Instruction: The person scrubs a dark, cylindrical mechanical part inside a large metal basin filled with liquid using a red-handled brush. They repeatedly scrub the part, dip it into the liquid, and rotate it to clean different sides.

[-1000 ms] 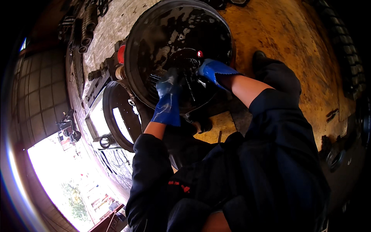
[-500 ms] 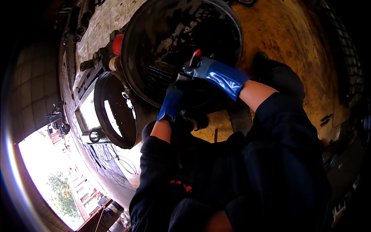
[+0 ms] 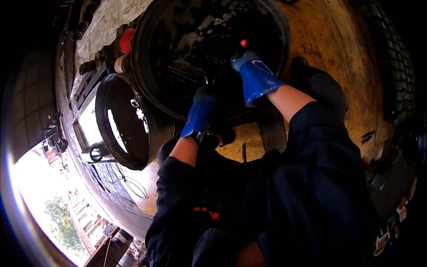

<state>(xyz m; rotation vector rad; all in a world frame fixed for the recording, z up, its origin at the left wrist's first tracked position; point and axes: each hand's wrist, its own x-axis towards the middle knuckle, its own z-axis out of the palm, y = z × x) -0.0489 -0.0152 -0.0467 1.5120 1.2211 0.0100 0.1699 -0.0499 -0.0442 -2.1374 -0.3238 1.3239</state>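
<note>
I wear blue rubber gloves and reach into a large round black tub (image 3: 141, 71) of dark, foamy liquid. My right hand (image 3: 247, 62) is closed round a red-tipped handle (image 3: 243, 43); the tool's other end is lost in the dark. To its left, my left hand (image 3: 203, 99) is closed low in the tub, on a dark part of which only a small glint shows. Its fingers are largely hidden in shadow. Left of my left hand, several thin pale lines (image 3: 182, 75) cross the dark surface; what they belong to I cannot tell.
A smaller round dark pan (image 3: 104, 115) with reflecting liquid stands left of the tub. Near it are a red cup-like piece (image 3: 127, 41), dark machine parts (image 3: 88, 66) and a dark ring (image 3: 96, 154). A treaded tyre (image 3: 391, 58) is at the far right, beyond the brown floor (image 3: 329, 40).
My right hand has moved right and away from my left with the red-tipped handle. The hands were close together before. My left hand stays low in the tub.
</note>
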